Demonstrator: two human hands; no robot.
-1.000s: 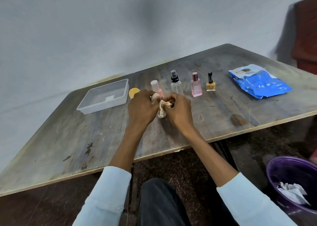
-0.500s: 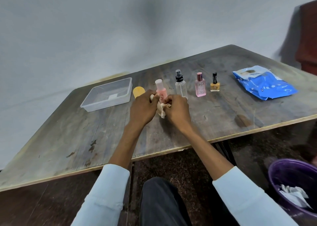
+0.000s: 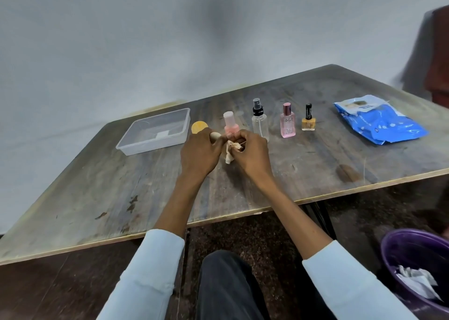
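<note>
My left hand (image 3: 199, 153) grips a small beige bottle (image 3: 215, 135), of which only the rounded end shows above my fingers. My right hand (image 3: 251, 153) pinches a crumpled beige wipe (image 3: 228, 158) against that bottle, and the wipe hangs down between both hands. Both hands are held just above the wooden table (image 3: 145, 193), right in front of a pink bottle (image 3: 230, 125) with a pale cap.
A clear plastic tray (image 3: 136, 140) sits at the left with a round yellow pad (image 3: 198, 126) beside it. A clear spray bottle (image 3: 259, 121), a pink perfume bottle (image 3: 287, 123) and a yellow nail polish (image 3: 308, 120) stand in a row. A blue wipes pack (image 3: 381, 123) lies right. A purple bin (image 3: 413, 249) stands on the floor.
My two hands have stayed together on the bottle and wipe, with the fingers shifting slightly. The camera has drifted a little, so the table items appear further right.
</note>
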